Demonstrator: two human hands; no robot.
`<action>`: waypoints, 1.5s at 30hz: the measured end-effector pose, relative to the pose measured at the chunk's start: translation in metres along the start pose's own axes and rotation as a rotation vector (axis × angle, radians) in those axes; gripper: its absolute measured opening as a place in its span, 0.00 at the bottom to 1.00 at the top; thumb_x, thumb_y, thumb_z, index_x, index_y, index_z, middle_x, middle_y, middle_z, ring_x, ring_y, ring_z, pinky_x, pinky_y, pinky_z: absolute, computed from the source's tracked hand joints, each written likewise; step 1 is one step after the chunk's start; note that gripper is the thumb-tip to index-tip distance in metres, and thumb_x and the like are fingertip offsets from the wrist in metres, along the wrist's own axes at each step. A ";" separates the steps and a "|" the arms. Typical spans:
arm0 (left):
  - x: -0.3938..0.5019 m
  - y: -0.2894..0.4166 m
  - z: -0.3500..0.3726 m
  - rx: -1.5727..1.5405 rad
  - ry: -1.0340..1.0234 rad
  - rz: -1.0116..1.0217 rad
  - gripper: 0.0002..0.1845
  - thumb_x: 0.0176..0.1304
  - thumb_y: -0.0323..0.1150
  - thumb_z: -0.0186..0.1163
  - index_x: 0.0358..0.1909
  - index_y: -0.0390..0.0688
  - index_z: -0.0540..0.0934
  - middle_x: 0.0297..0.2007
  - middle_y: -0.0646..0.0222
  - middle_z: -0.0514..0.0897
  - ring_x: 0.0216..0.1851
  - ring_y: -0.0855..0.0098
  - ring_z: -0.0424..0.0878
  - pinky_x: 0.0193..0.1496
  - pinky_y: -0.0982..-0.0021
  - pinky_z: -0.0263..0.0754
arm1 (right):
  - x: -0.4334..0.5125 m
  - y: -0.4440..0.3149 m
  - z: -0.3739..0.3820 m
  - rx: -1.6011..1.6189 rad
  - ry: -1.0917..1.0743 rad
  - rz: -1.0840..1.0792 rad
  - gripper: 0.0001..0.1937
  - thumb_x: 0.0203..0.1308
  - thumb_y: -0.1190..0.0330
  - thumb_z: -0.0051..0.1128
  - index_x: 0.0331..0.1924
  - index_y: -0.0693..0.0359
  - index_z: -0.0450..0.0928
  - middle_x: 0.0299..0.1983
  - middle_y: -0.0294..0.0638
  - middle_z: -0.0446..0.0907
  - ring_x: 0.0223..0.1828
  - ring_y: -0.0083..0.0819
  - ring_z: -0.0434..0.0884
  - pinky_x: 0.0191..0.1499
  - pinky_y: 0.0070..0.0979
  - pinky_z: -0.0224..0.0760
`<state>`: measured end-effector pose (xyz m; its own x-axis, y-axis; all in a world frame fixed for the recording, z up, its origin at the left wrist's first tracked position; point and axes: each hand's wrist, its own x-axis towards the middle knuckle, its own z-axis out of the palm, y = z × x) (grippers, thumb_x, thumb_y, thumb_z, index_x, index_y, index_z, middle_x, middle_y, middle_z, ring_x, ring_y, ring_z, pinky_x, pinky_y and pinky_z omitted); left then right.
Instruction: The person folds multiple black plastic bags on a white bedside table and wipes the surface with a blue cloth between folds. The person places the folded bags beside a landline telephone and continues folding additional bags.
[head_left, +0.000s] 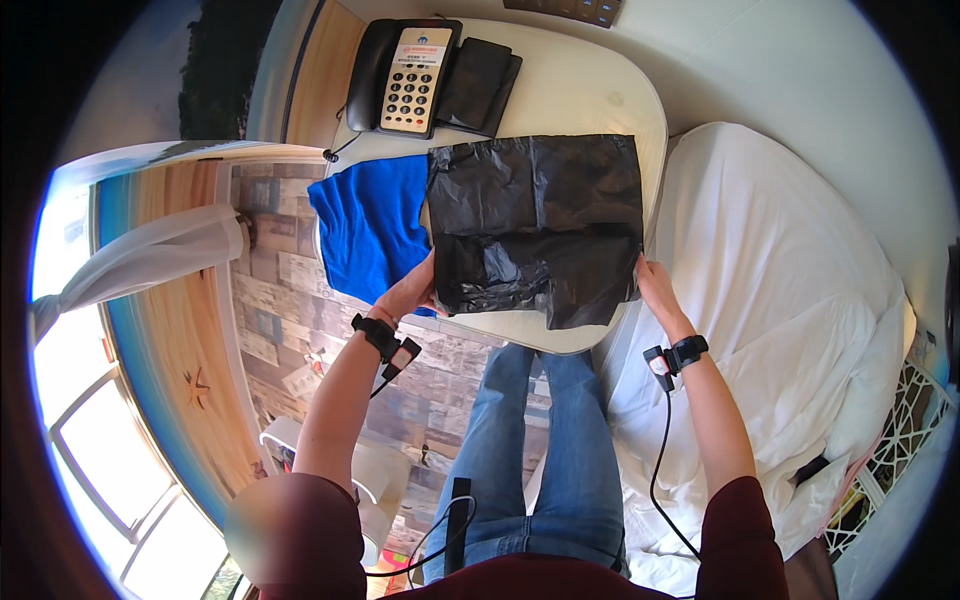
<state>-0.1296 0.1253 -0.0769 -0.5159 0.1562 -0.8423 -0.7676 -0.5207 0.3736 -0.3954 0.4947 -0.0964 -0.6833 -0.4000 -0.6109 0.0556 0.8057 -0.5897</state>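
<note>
A black plastic bag (536, 187) lies spread on a pale table (600, 82), its near part folded over and crumpled. My left hand (412, 289) grips the bag's near left edge, with the fingertips partly hidden under the plastic. At the right edge of the bag, my right hand (656, 283) pinches the plastic between thumb and fingers. A wrinkled blue cloth (375, 225) lies left of the bag, and its right edge meets the bag near my left hand. Folded black plastic bags (476, 86) lie farther back on the table.
A corded desk telephone (409, 82) stands at the table's back left, its coiled cord (341, 146) hanging by the edge. A bed with white bedding (765, 300) adjoins the right side. A white chair (382, 472) is at lower left. Cables run from both wrist straps.
</note>
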 end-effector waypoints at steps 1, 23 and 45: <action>0.002 -0.001 0.004 -0.052 0.037 0.070 0.34 0.84 0.59 0.39 0.81 0.51 0.61 0.70 0.73 0.77 0.60 0.69 0.83 0.64 0.66 0.80 | 0.000 0.001 0.001 -0.022 -0.006 -0.009 0.31 0.75 0.47 0.47 0.34 0.75 0.79 0.29 0.67 0.80 0.35 0.65 0.81 0.38 0.51 0.69; -0.016 -0.010 0.017 0.215 0.361 -0.128 0.52 0.64 0.82 0.43 0.38 0.36 0.86 0.31 0.61 0.89 0.29 0.65 0.89 0.36 0.68 0.87 | -0.033 -0.060 -0.015 -0.241 0.045 -1.060 0.19 0.50 0.74 0.63 0.50 0.60 0.84 0.51 0.48 0.86 0.61 0.49 0.80 0.69 0.43 0.69; -0.031 -0.005 0.093 1.454 0.617 0.806 0.47 0.52 0.25 0.74 0.76 0.60 0.70 0.82 0.54 0.54 0.82 0.42 0.52 0.80 0.40 0.52 | 0.051 -0.068 -0.014 -0.101 0.106 0.067 0.43 0.69 0.32 0.47 0.31 0.75 0.84 0.31 0.69 0.83 0.42 0.65 0.84 0.47 0.49 0.73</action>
<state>-0.1454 0.2013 -0.0165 -0.9584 -0.2258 -0.1748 -0.2818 0.8465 0.4517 -0.4447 0.4256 -0.0799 -0.7535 -0.2997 -0.5852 0.0338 0.8712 -0.4898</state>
